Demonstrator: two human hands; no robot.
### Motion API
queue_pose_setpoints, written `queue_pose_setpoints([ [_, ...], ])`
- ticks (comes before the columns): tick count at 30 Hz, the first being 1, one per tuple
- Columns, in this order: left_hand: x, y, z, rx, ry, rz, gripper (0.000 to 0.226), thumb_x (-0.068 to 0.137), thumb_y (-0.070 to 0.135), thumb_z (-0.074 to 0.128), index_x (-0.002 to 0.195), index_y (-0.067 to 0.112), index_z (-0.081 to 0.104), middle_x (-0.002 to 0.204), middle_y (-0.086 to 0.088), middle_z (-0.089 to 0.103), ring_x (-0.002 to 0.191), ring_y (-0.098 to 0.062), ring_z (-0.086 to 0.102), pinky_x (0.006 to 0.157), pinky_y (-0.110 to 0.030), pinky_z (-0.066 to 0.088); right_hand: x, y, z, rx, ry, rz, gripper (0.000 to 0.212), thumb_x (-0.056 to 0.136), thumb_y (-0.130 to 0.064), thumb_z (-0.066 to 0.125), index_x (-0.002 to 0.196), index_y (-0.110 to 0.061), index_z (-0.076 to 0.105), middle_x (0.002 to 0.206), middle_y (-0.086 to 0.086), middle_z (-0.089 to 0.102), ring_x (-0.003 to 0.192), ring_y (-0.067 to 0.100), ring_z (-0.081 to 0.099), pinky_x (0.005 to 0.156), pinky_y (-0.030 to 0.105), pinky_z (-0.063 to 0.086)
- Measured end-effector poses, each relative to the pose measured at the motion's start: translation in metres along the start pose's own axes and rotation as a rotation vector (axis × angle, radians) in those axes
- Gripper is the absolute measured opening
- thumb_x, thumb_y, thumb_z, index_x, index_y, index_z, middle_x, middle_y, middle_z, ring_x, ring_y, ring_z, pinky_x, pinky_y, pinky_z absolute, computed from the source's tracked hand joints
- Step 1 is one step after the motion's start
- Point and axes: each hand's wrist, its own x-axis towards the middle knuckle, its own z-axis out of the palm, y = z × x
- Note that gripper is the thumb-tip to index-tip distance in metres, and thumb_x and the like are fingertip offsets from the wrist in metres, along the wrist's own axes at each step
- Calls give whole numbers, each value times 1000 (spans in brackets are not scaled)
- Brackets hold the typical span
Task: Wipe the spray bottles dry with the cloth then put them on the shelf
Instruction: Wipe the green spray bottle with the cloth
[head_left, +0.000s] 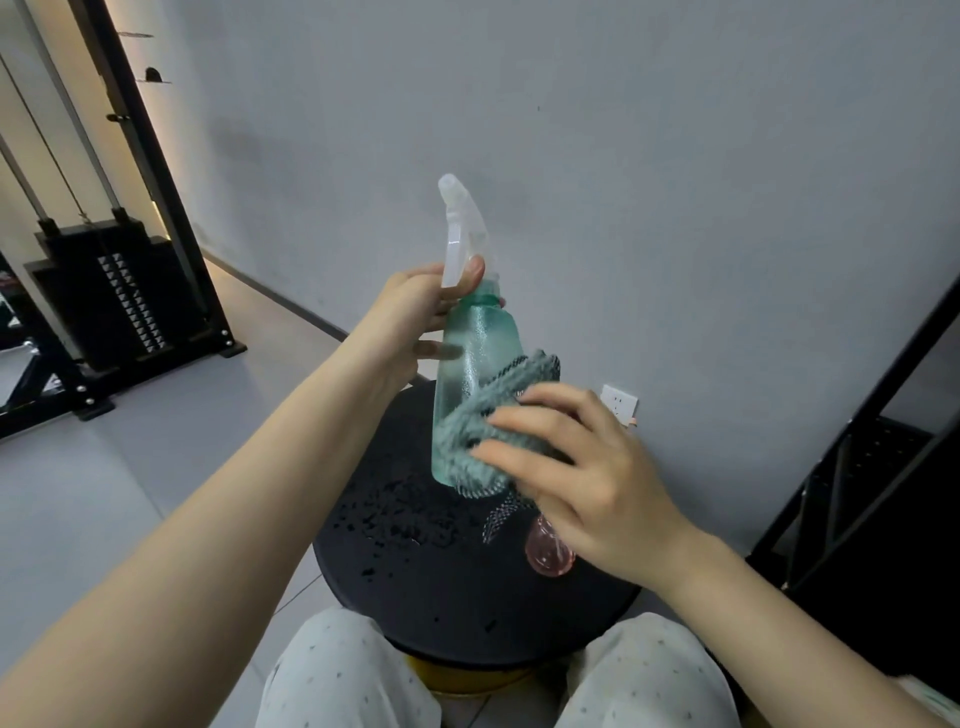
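Green spray bottle (475, 374) upright, neck pinched by left hand (415, 317) above; grey cloth (498, 415) pressed on lower body by right hand (587, 467), fingers wrapped.

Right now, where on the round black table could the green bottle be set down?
The near rim of the table is bare. The left part carries water droplets. The right side is crowded: the pink bottle sits under the right hand and cloth.
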Motion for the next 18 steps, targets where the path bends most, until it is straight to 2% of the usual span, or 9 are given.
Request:
queue_pose_setpoints([
  [2,-1,-1,2,5,-9,6,17,90,36,58,88,21,66,72,8,73,76,-14,64,84,-41,50,-3,3,0,-32,-29,-39,29,89,-5,58,115,-16,64,118,5,62,111,28,49,84,43,48],
  [4,-3,-4,6,1,-32,8,17,90,36,58,87,21,66,72,8,73,73,-12,65,76,-34,52,5,8,-2,-30,-1,0,27,90,-7,54,113,-14,68,115,6,63,107,29,49,84,40,49],
  [9,-7,-6,13,-3,-49,2,21,92,35,55,79,20,64,63,8,68,57,-6,63,47,-15,48,36,14,-2,165,136,347,37,87,-12,47,120,-14,64,124,3,56,114,23,48,97,27,41],
  [12,-6,-5,10,-32,-32,-19,22,92,37,53,88,19,64,82,-1,66,72,-14,63,53,-19,51,38,9,1,280,141,415,37,89,-9,49,123,-14,61,132,4,51,122,17,48,105,22,38],
  [14,-4,-6,6,-34,-34,-14,21,92,36,53,93,18,64,88,-1,68,81,-18,63,61,-23,50,30,2,2,218,117,367,37,89,-13,47,123,-13,62,132,7,51,123,22,48,104,32,42],
  [16,-3,-5,1,-54,-12,-5,19,91,36,54,90,21,64,83,5,72,77,-14,65,58,-21,50,17,-4,3,118,96,271,35,90,-15,48,121,-15,62,128,7,53,121,28,47,100,38,44],
  [18,-2,-3,-3,-68,13,7,18,91,35,54,88,22,65,76,8,73,74,-10,65,63,-24,51,3,-7,3,51,63,148,30,93,-16,48,121,-19,59,127,4,53,120,31,45,100,39,43],
])
